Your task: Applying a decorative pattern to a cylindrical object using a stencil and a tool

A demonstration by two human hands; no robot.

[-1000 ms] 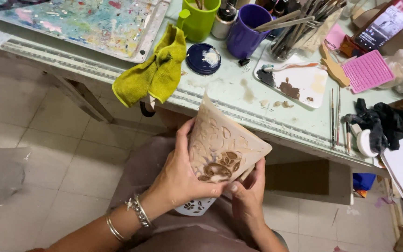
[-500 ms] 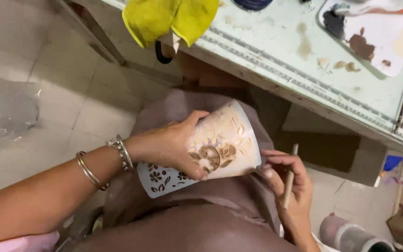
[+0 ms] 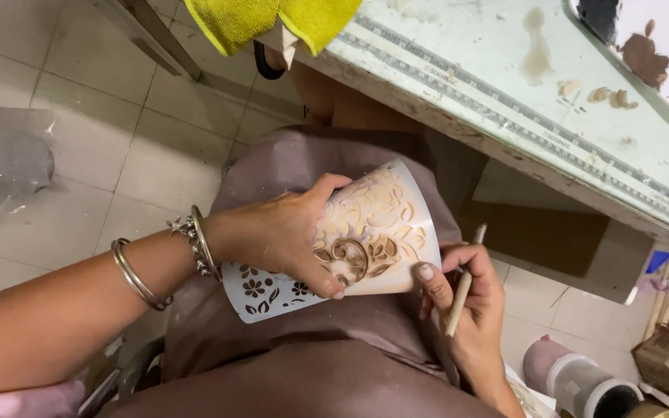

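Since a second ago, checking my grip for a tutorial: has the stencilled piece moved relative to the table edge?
Yes. The stencilled piece has come down and away from the table edge onto the lap, held by the left hand.

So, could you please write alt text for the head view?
The left hand presses a pale cut-out floral stencil sheet onto the lap, while the right hand holds a thin wooden stick beside it, below a paint-stained table edge.

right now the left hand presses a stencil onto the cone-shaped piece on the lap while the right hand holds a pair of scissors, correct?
Not quite. The head view shows the right hand holding a thin wooden stick, not scissors. The left hand does press the stencil against the cone-shaped piece.
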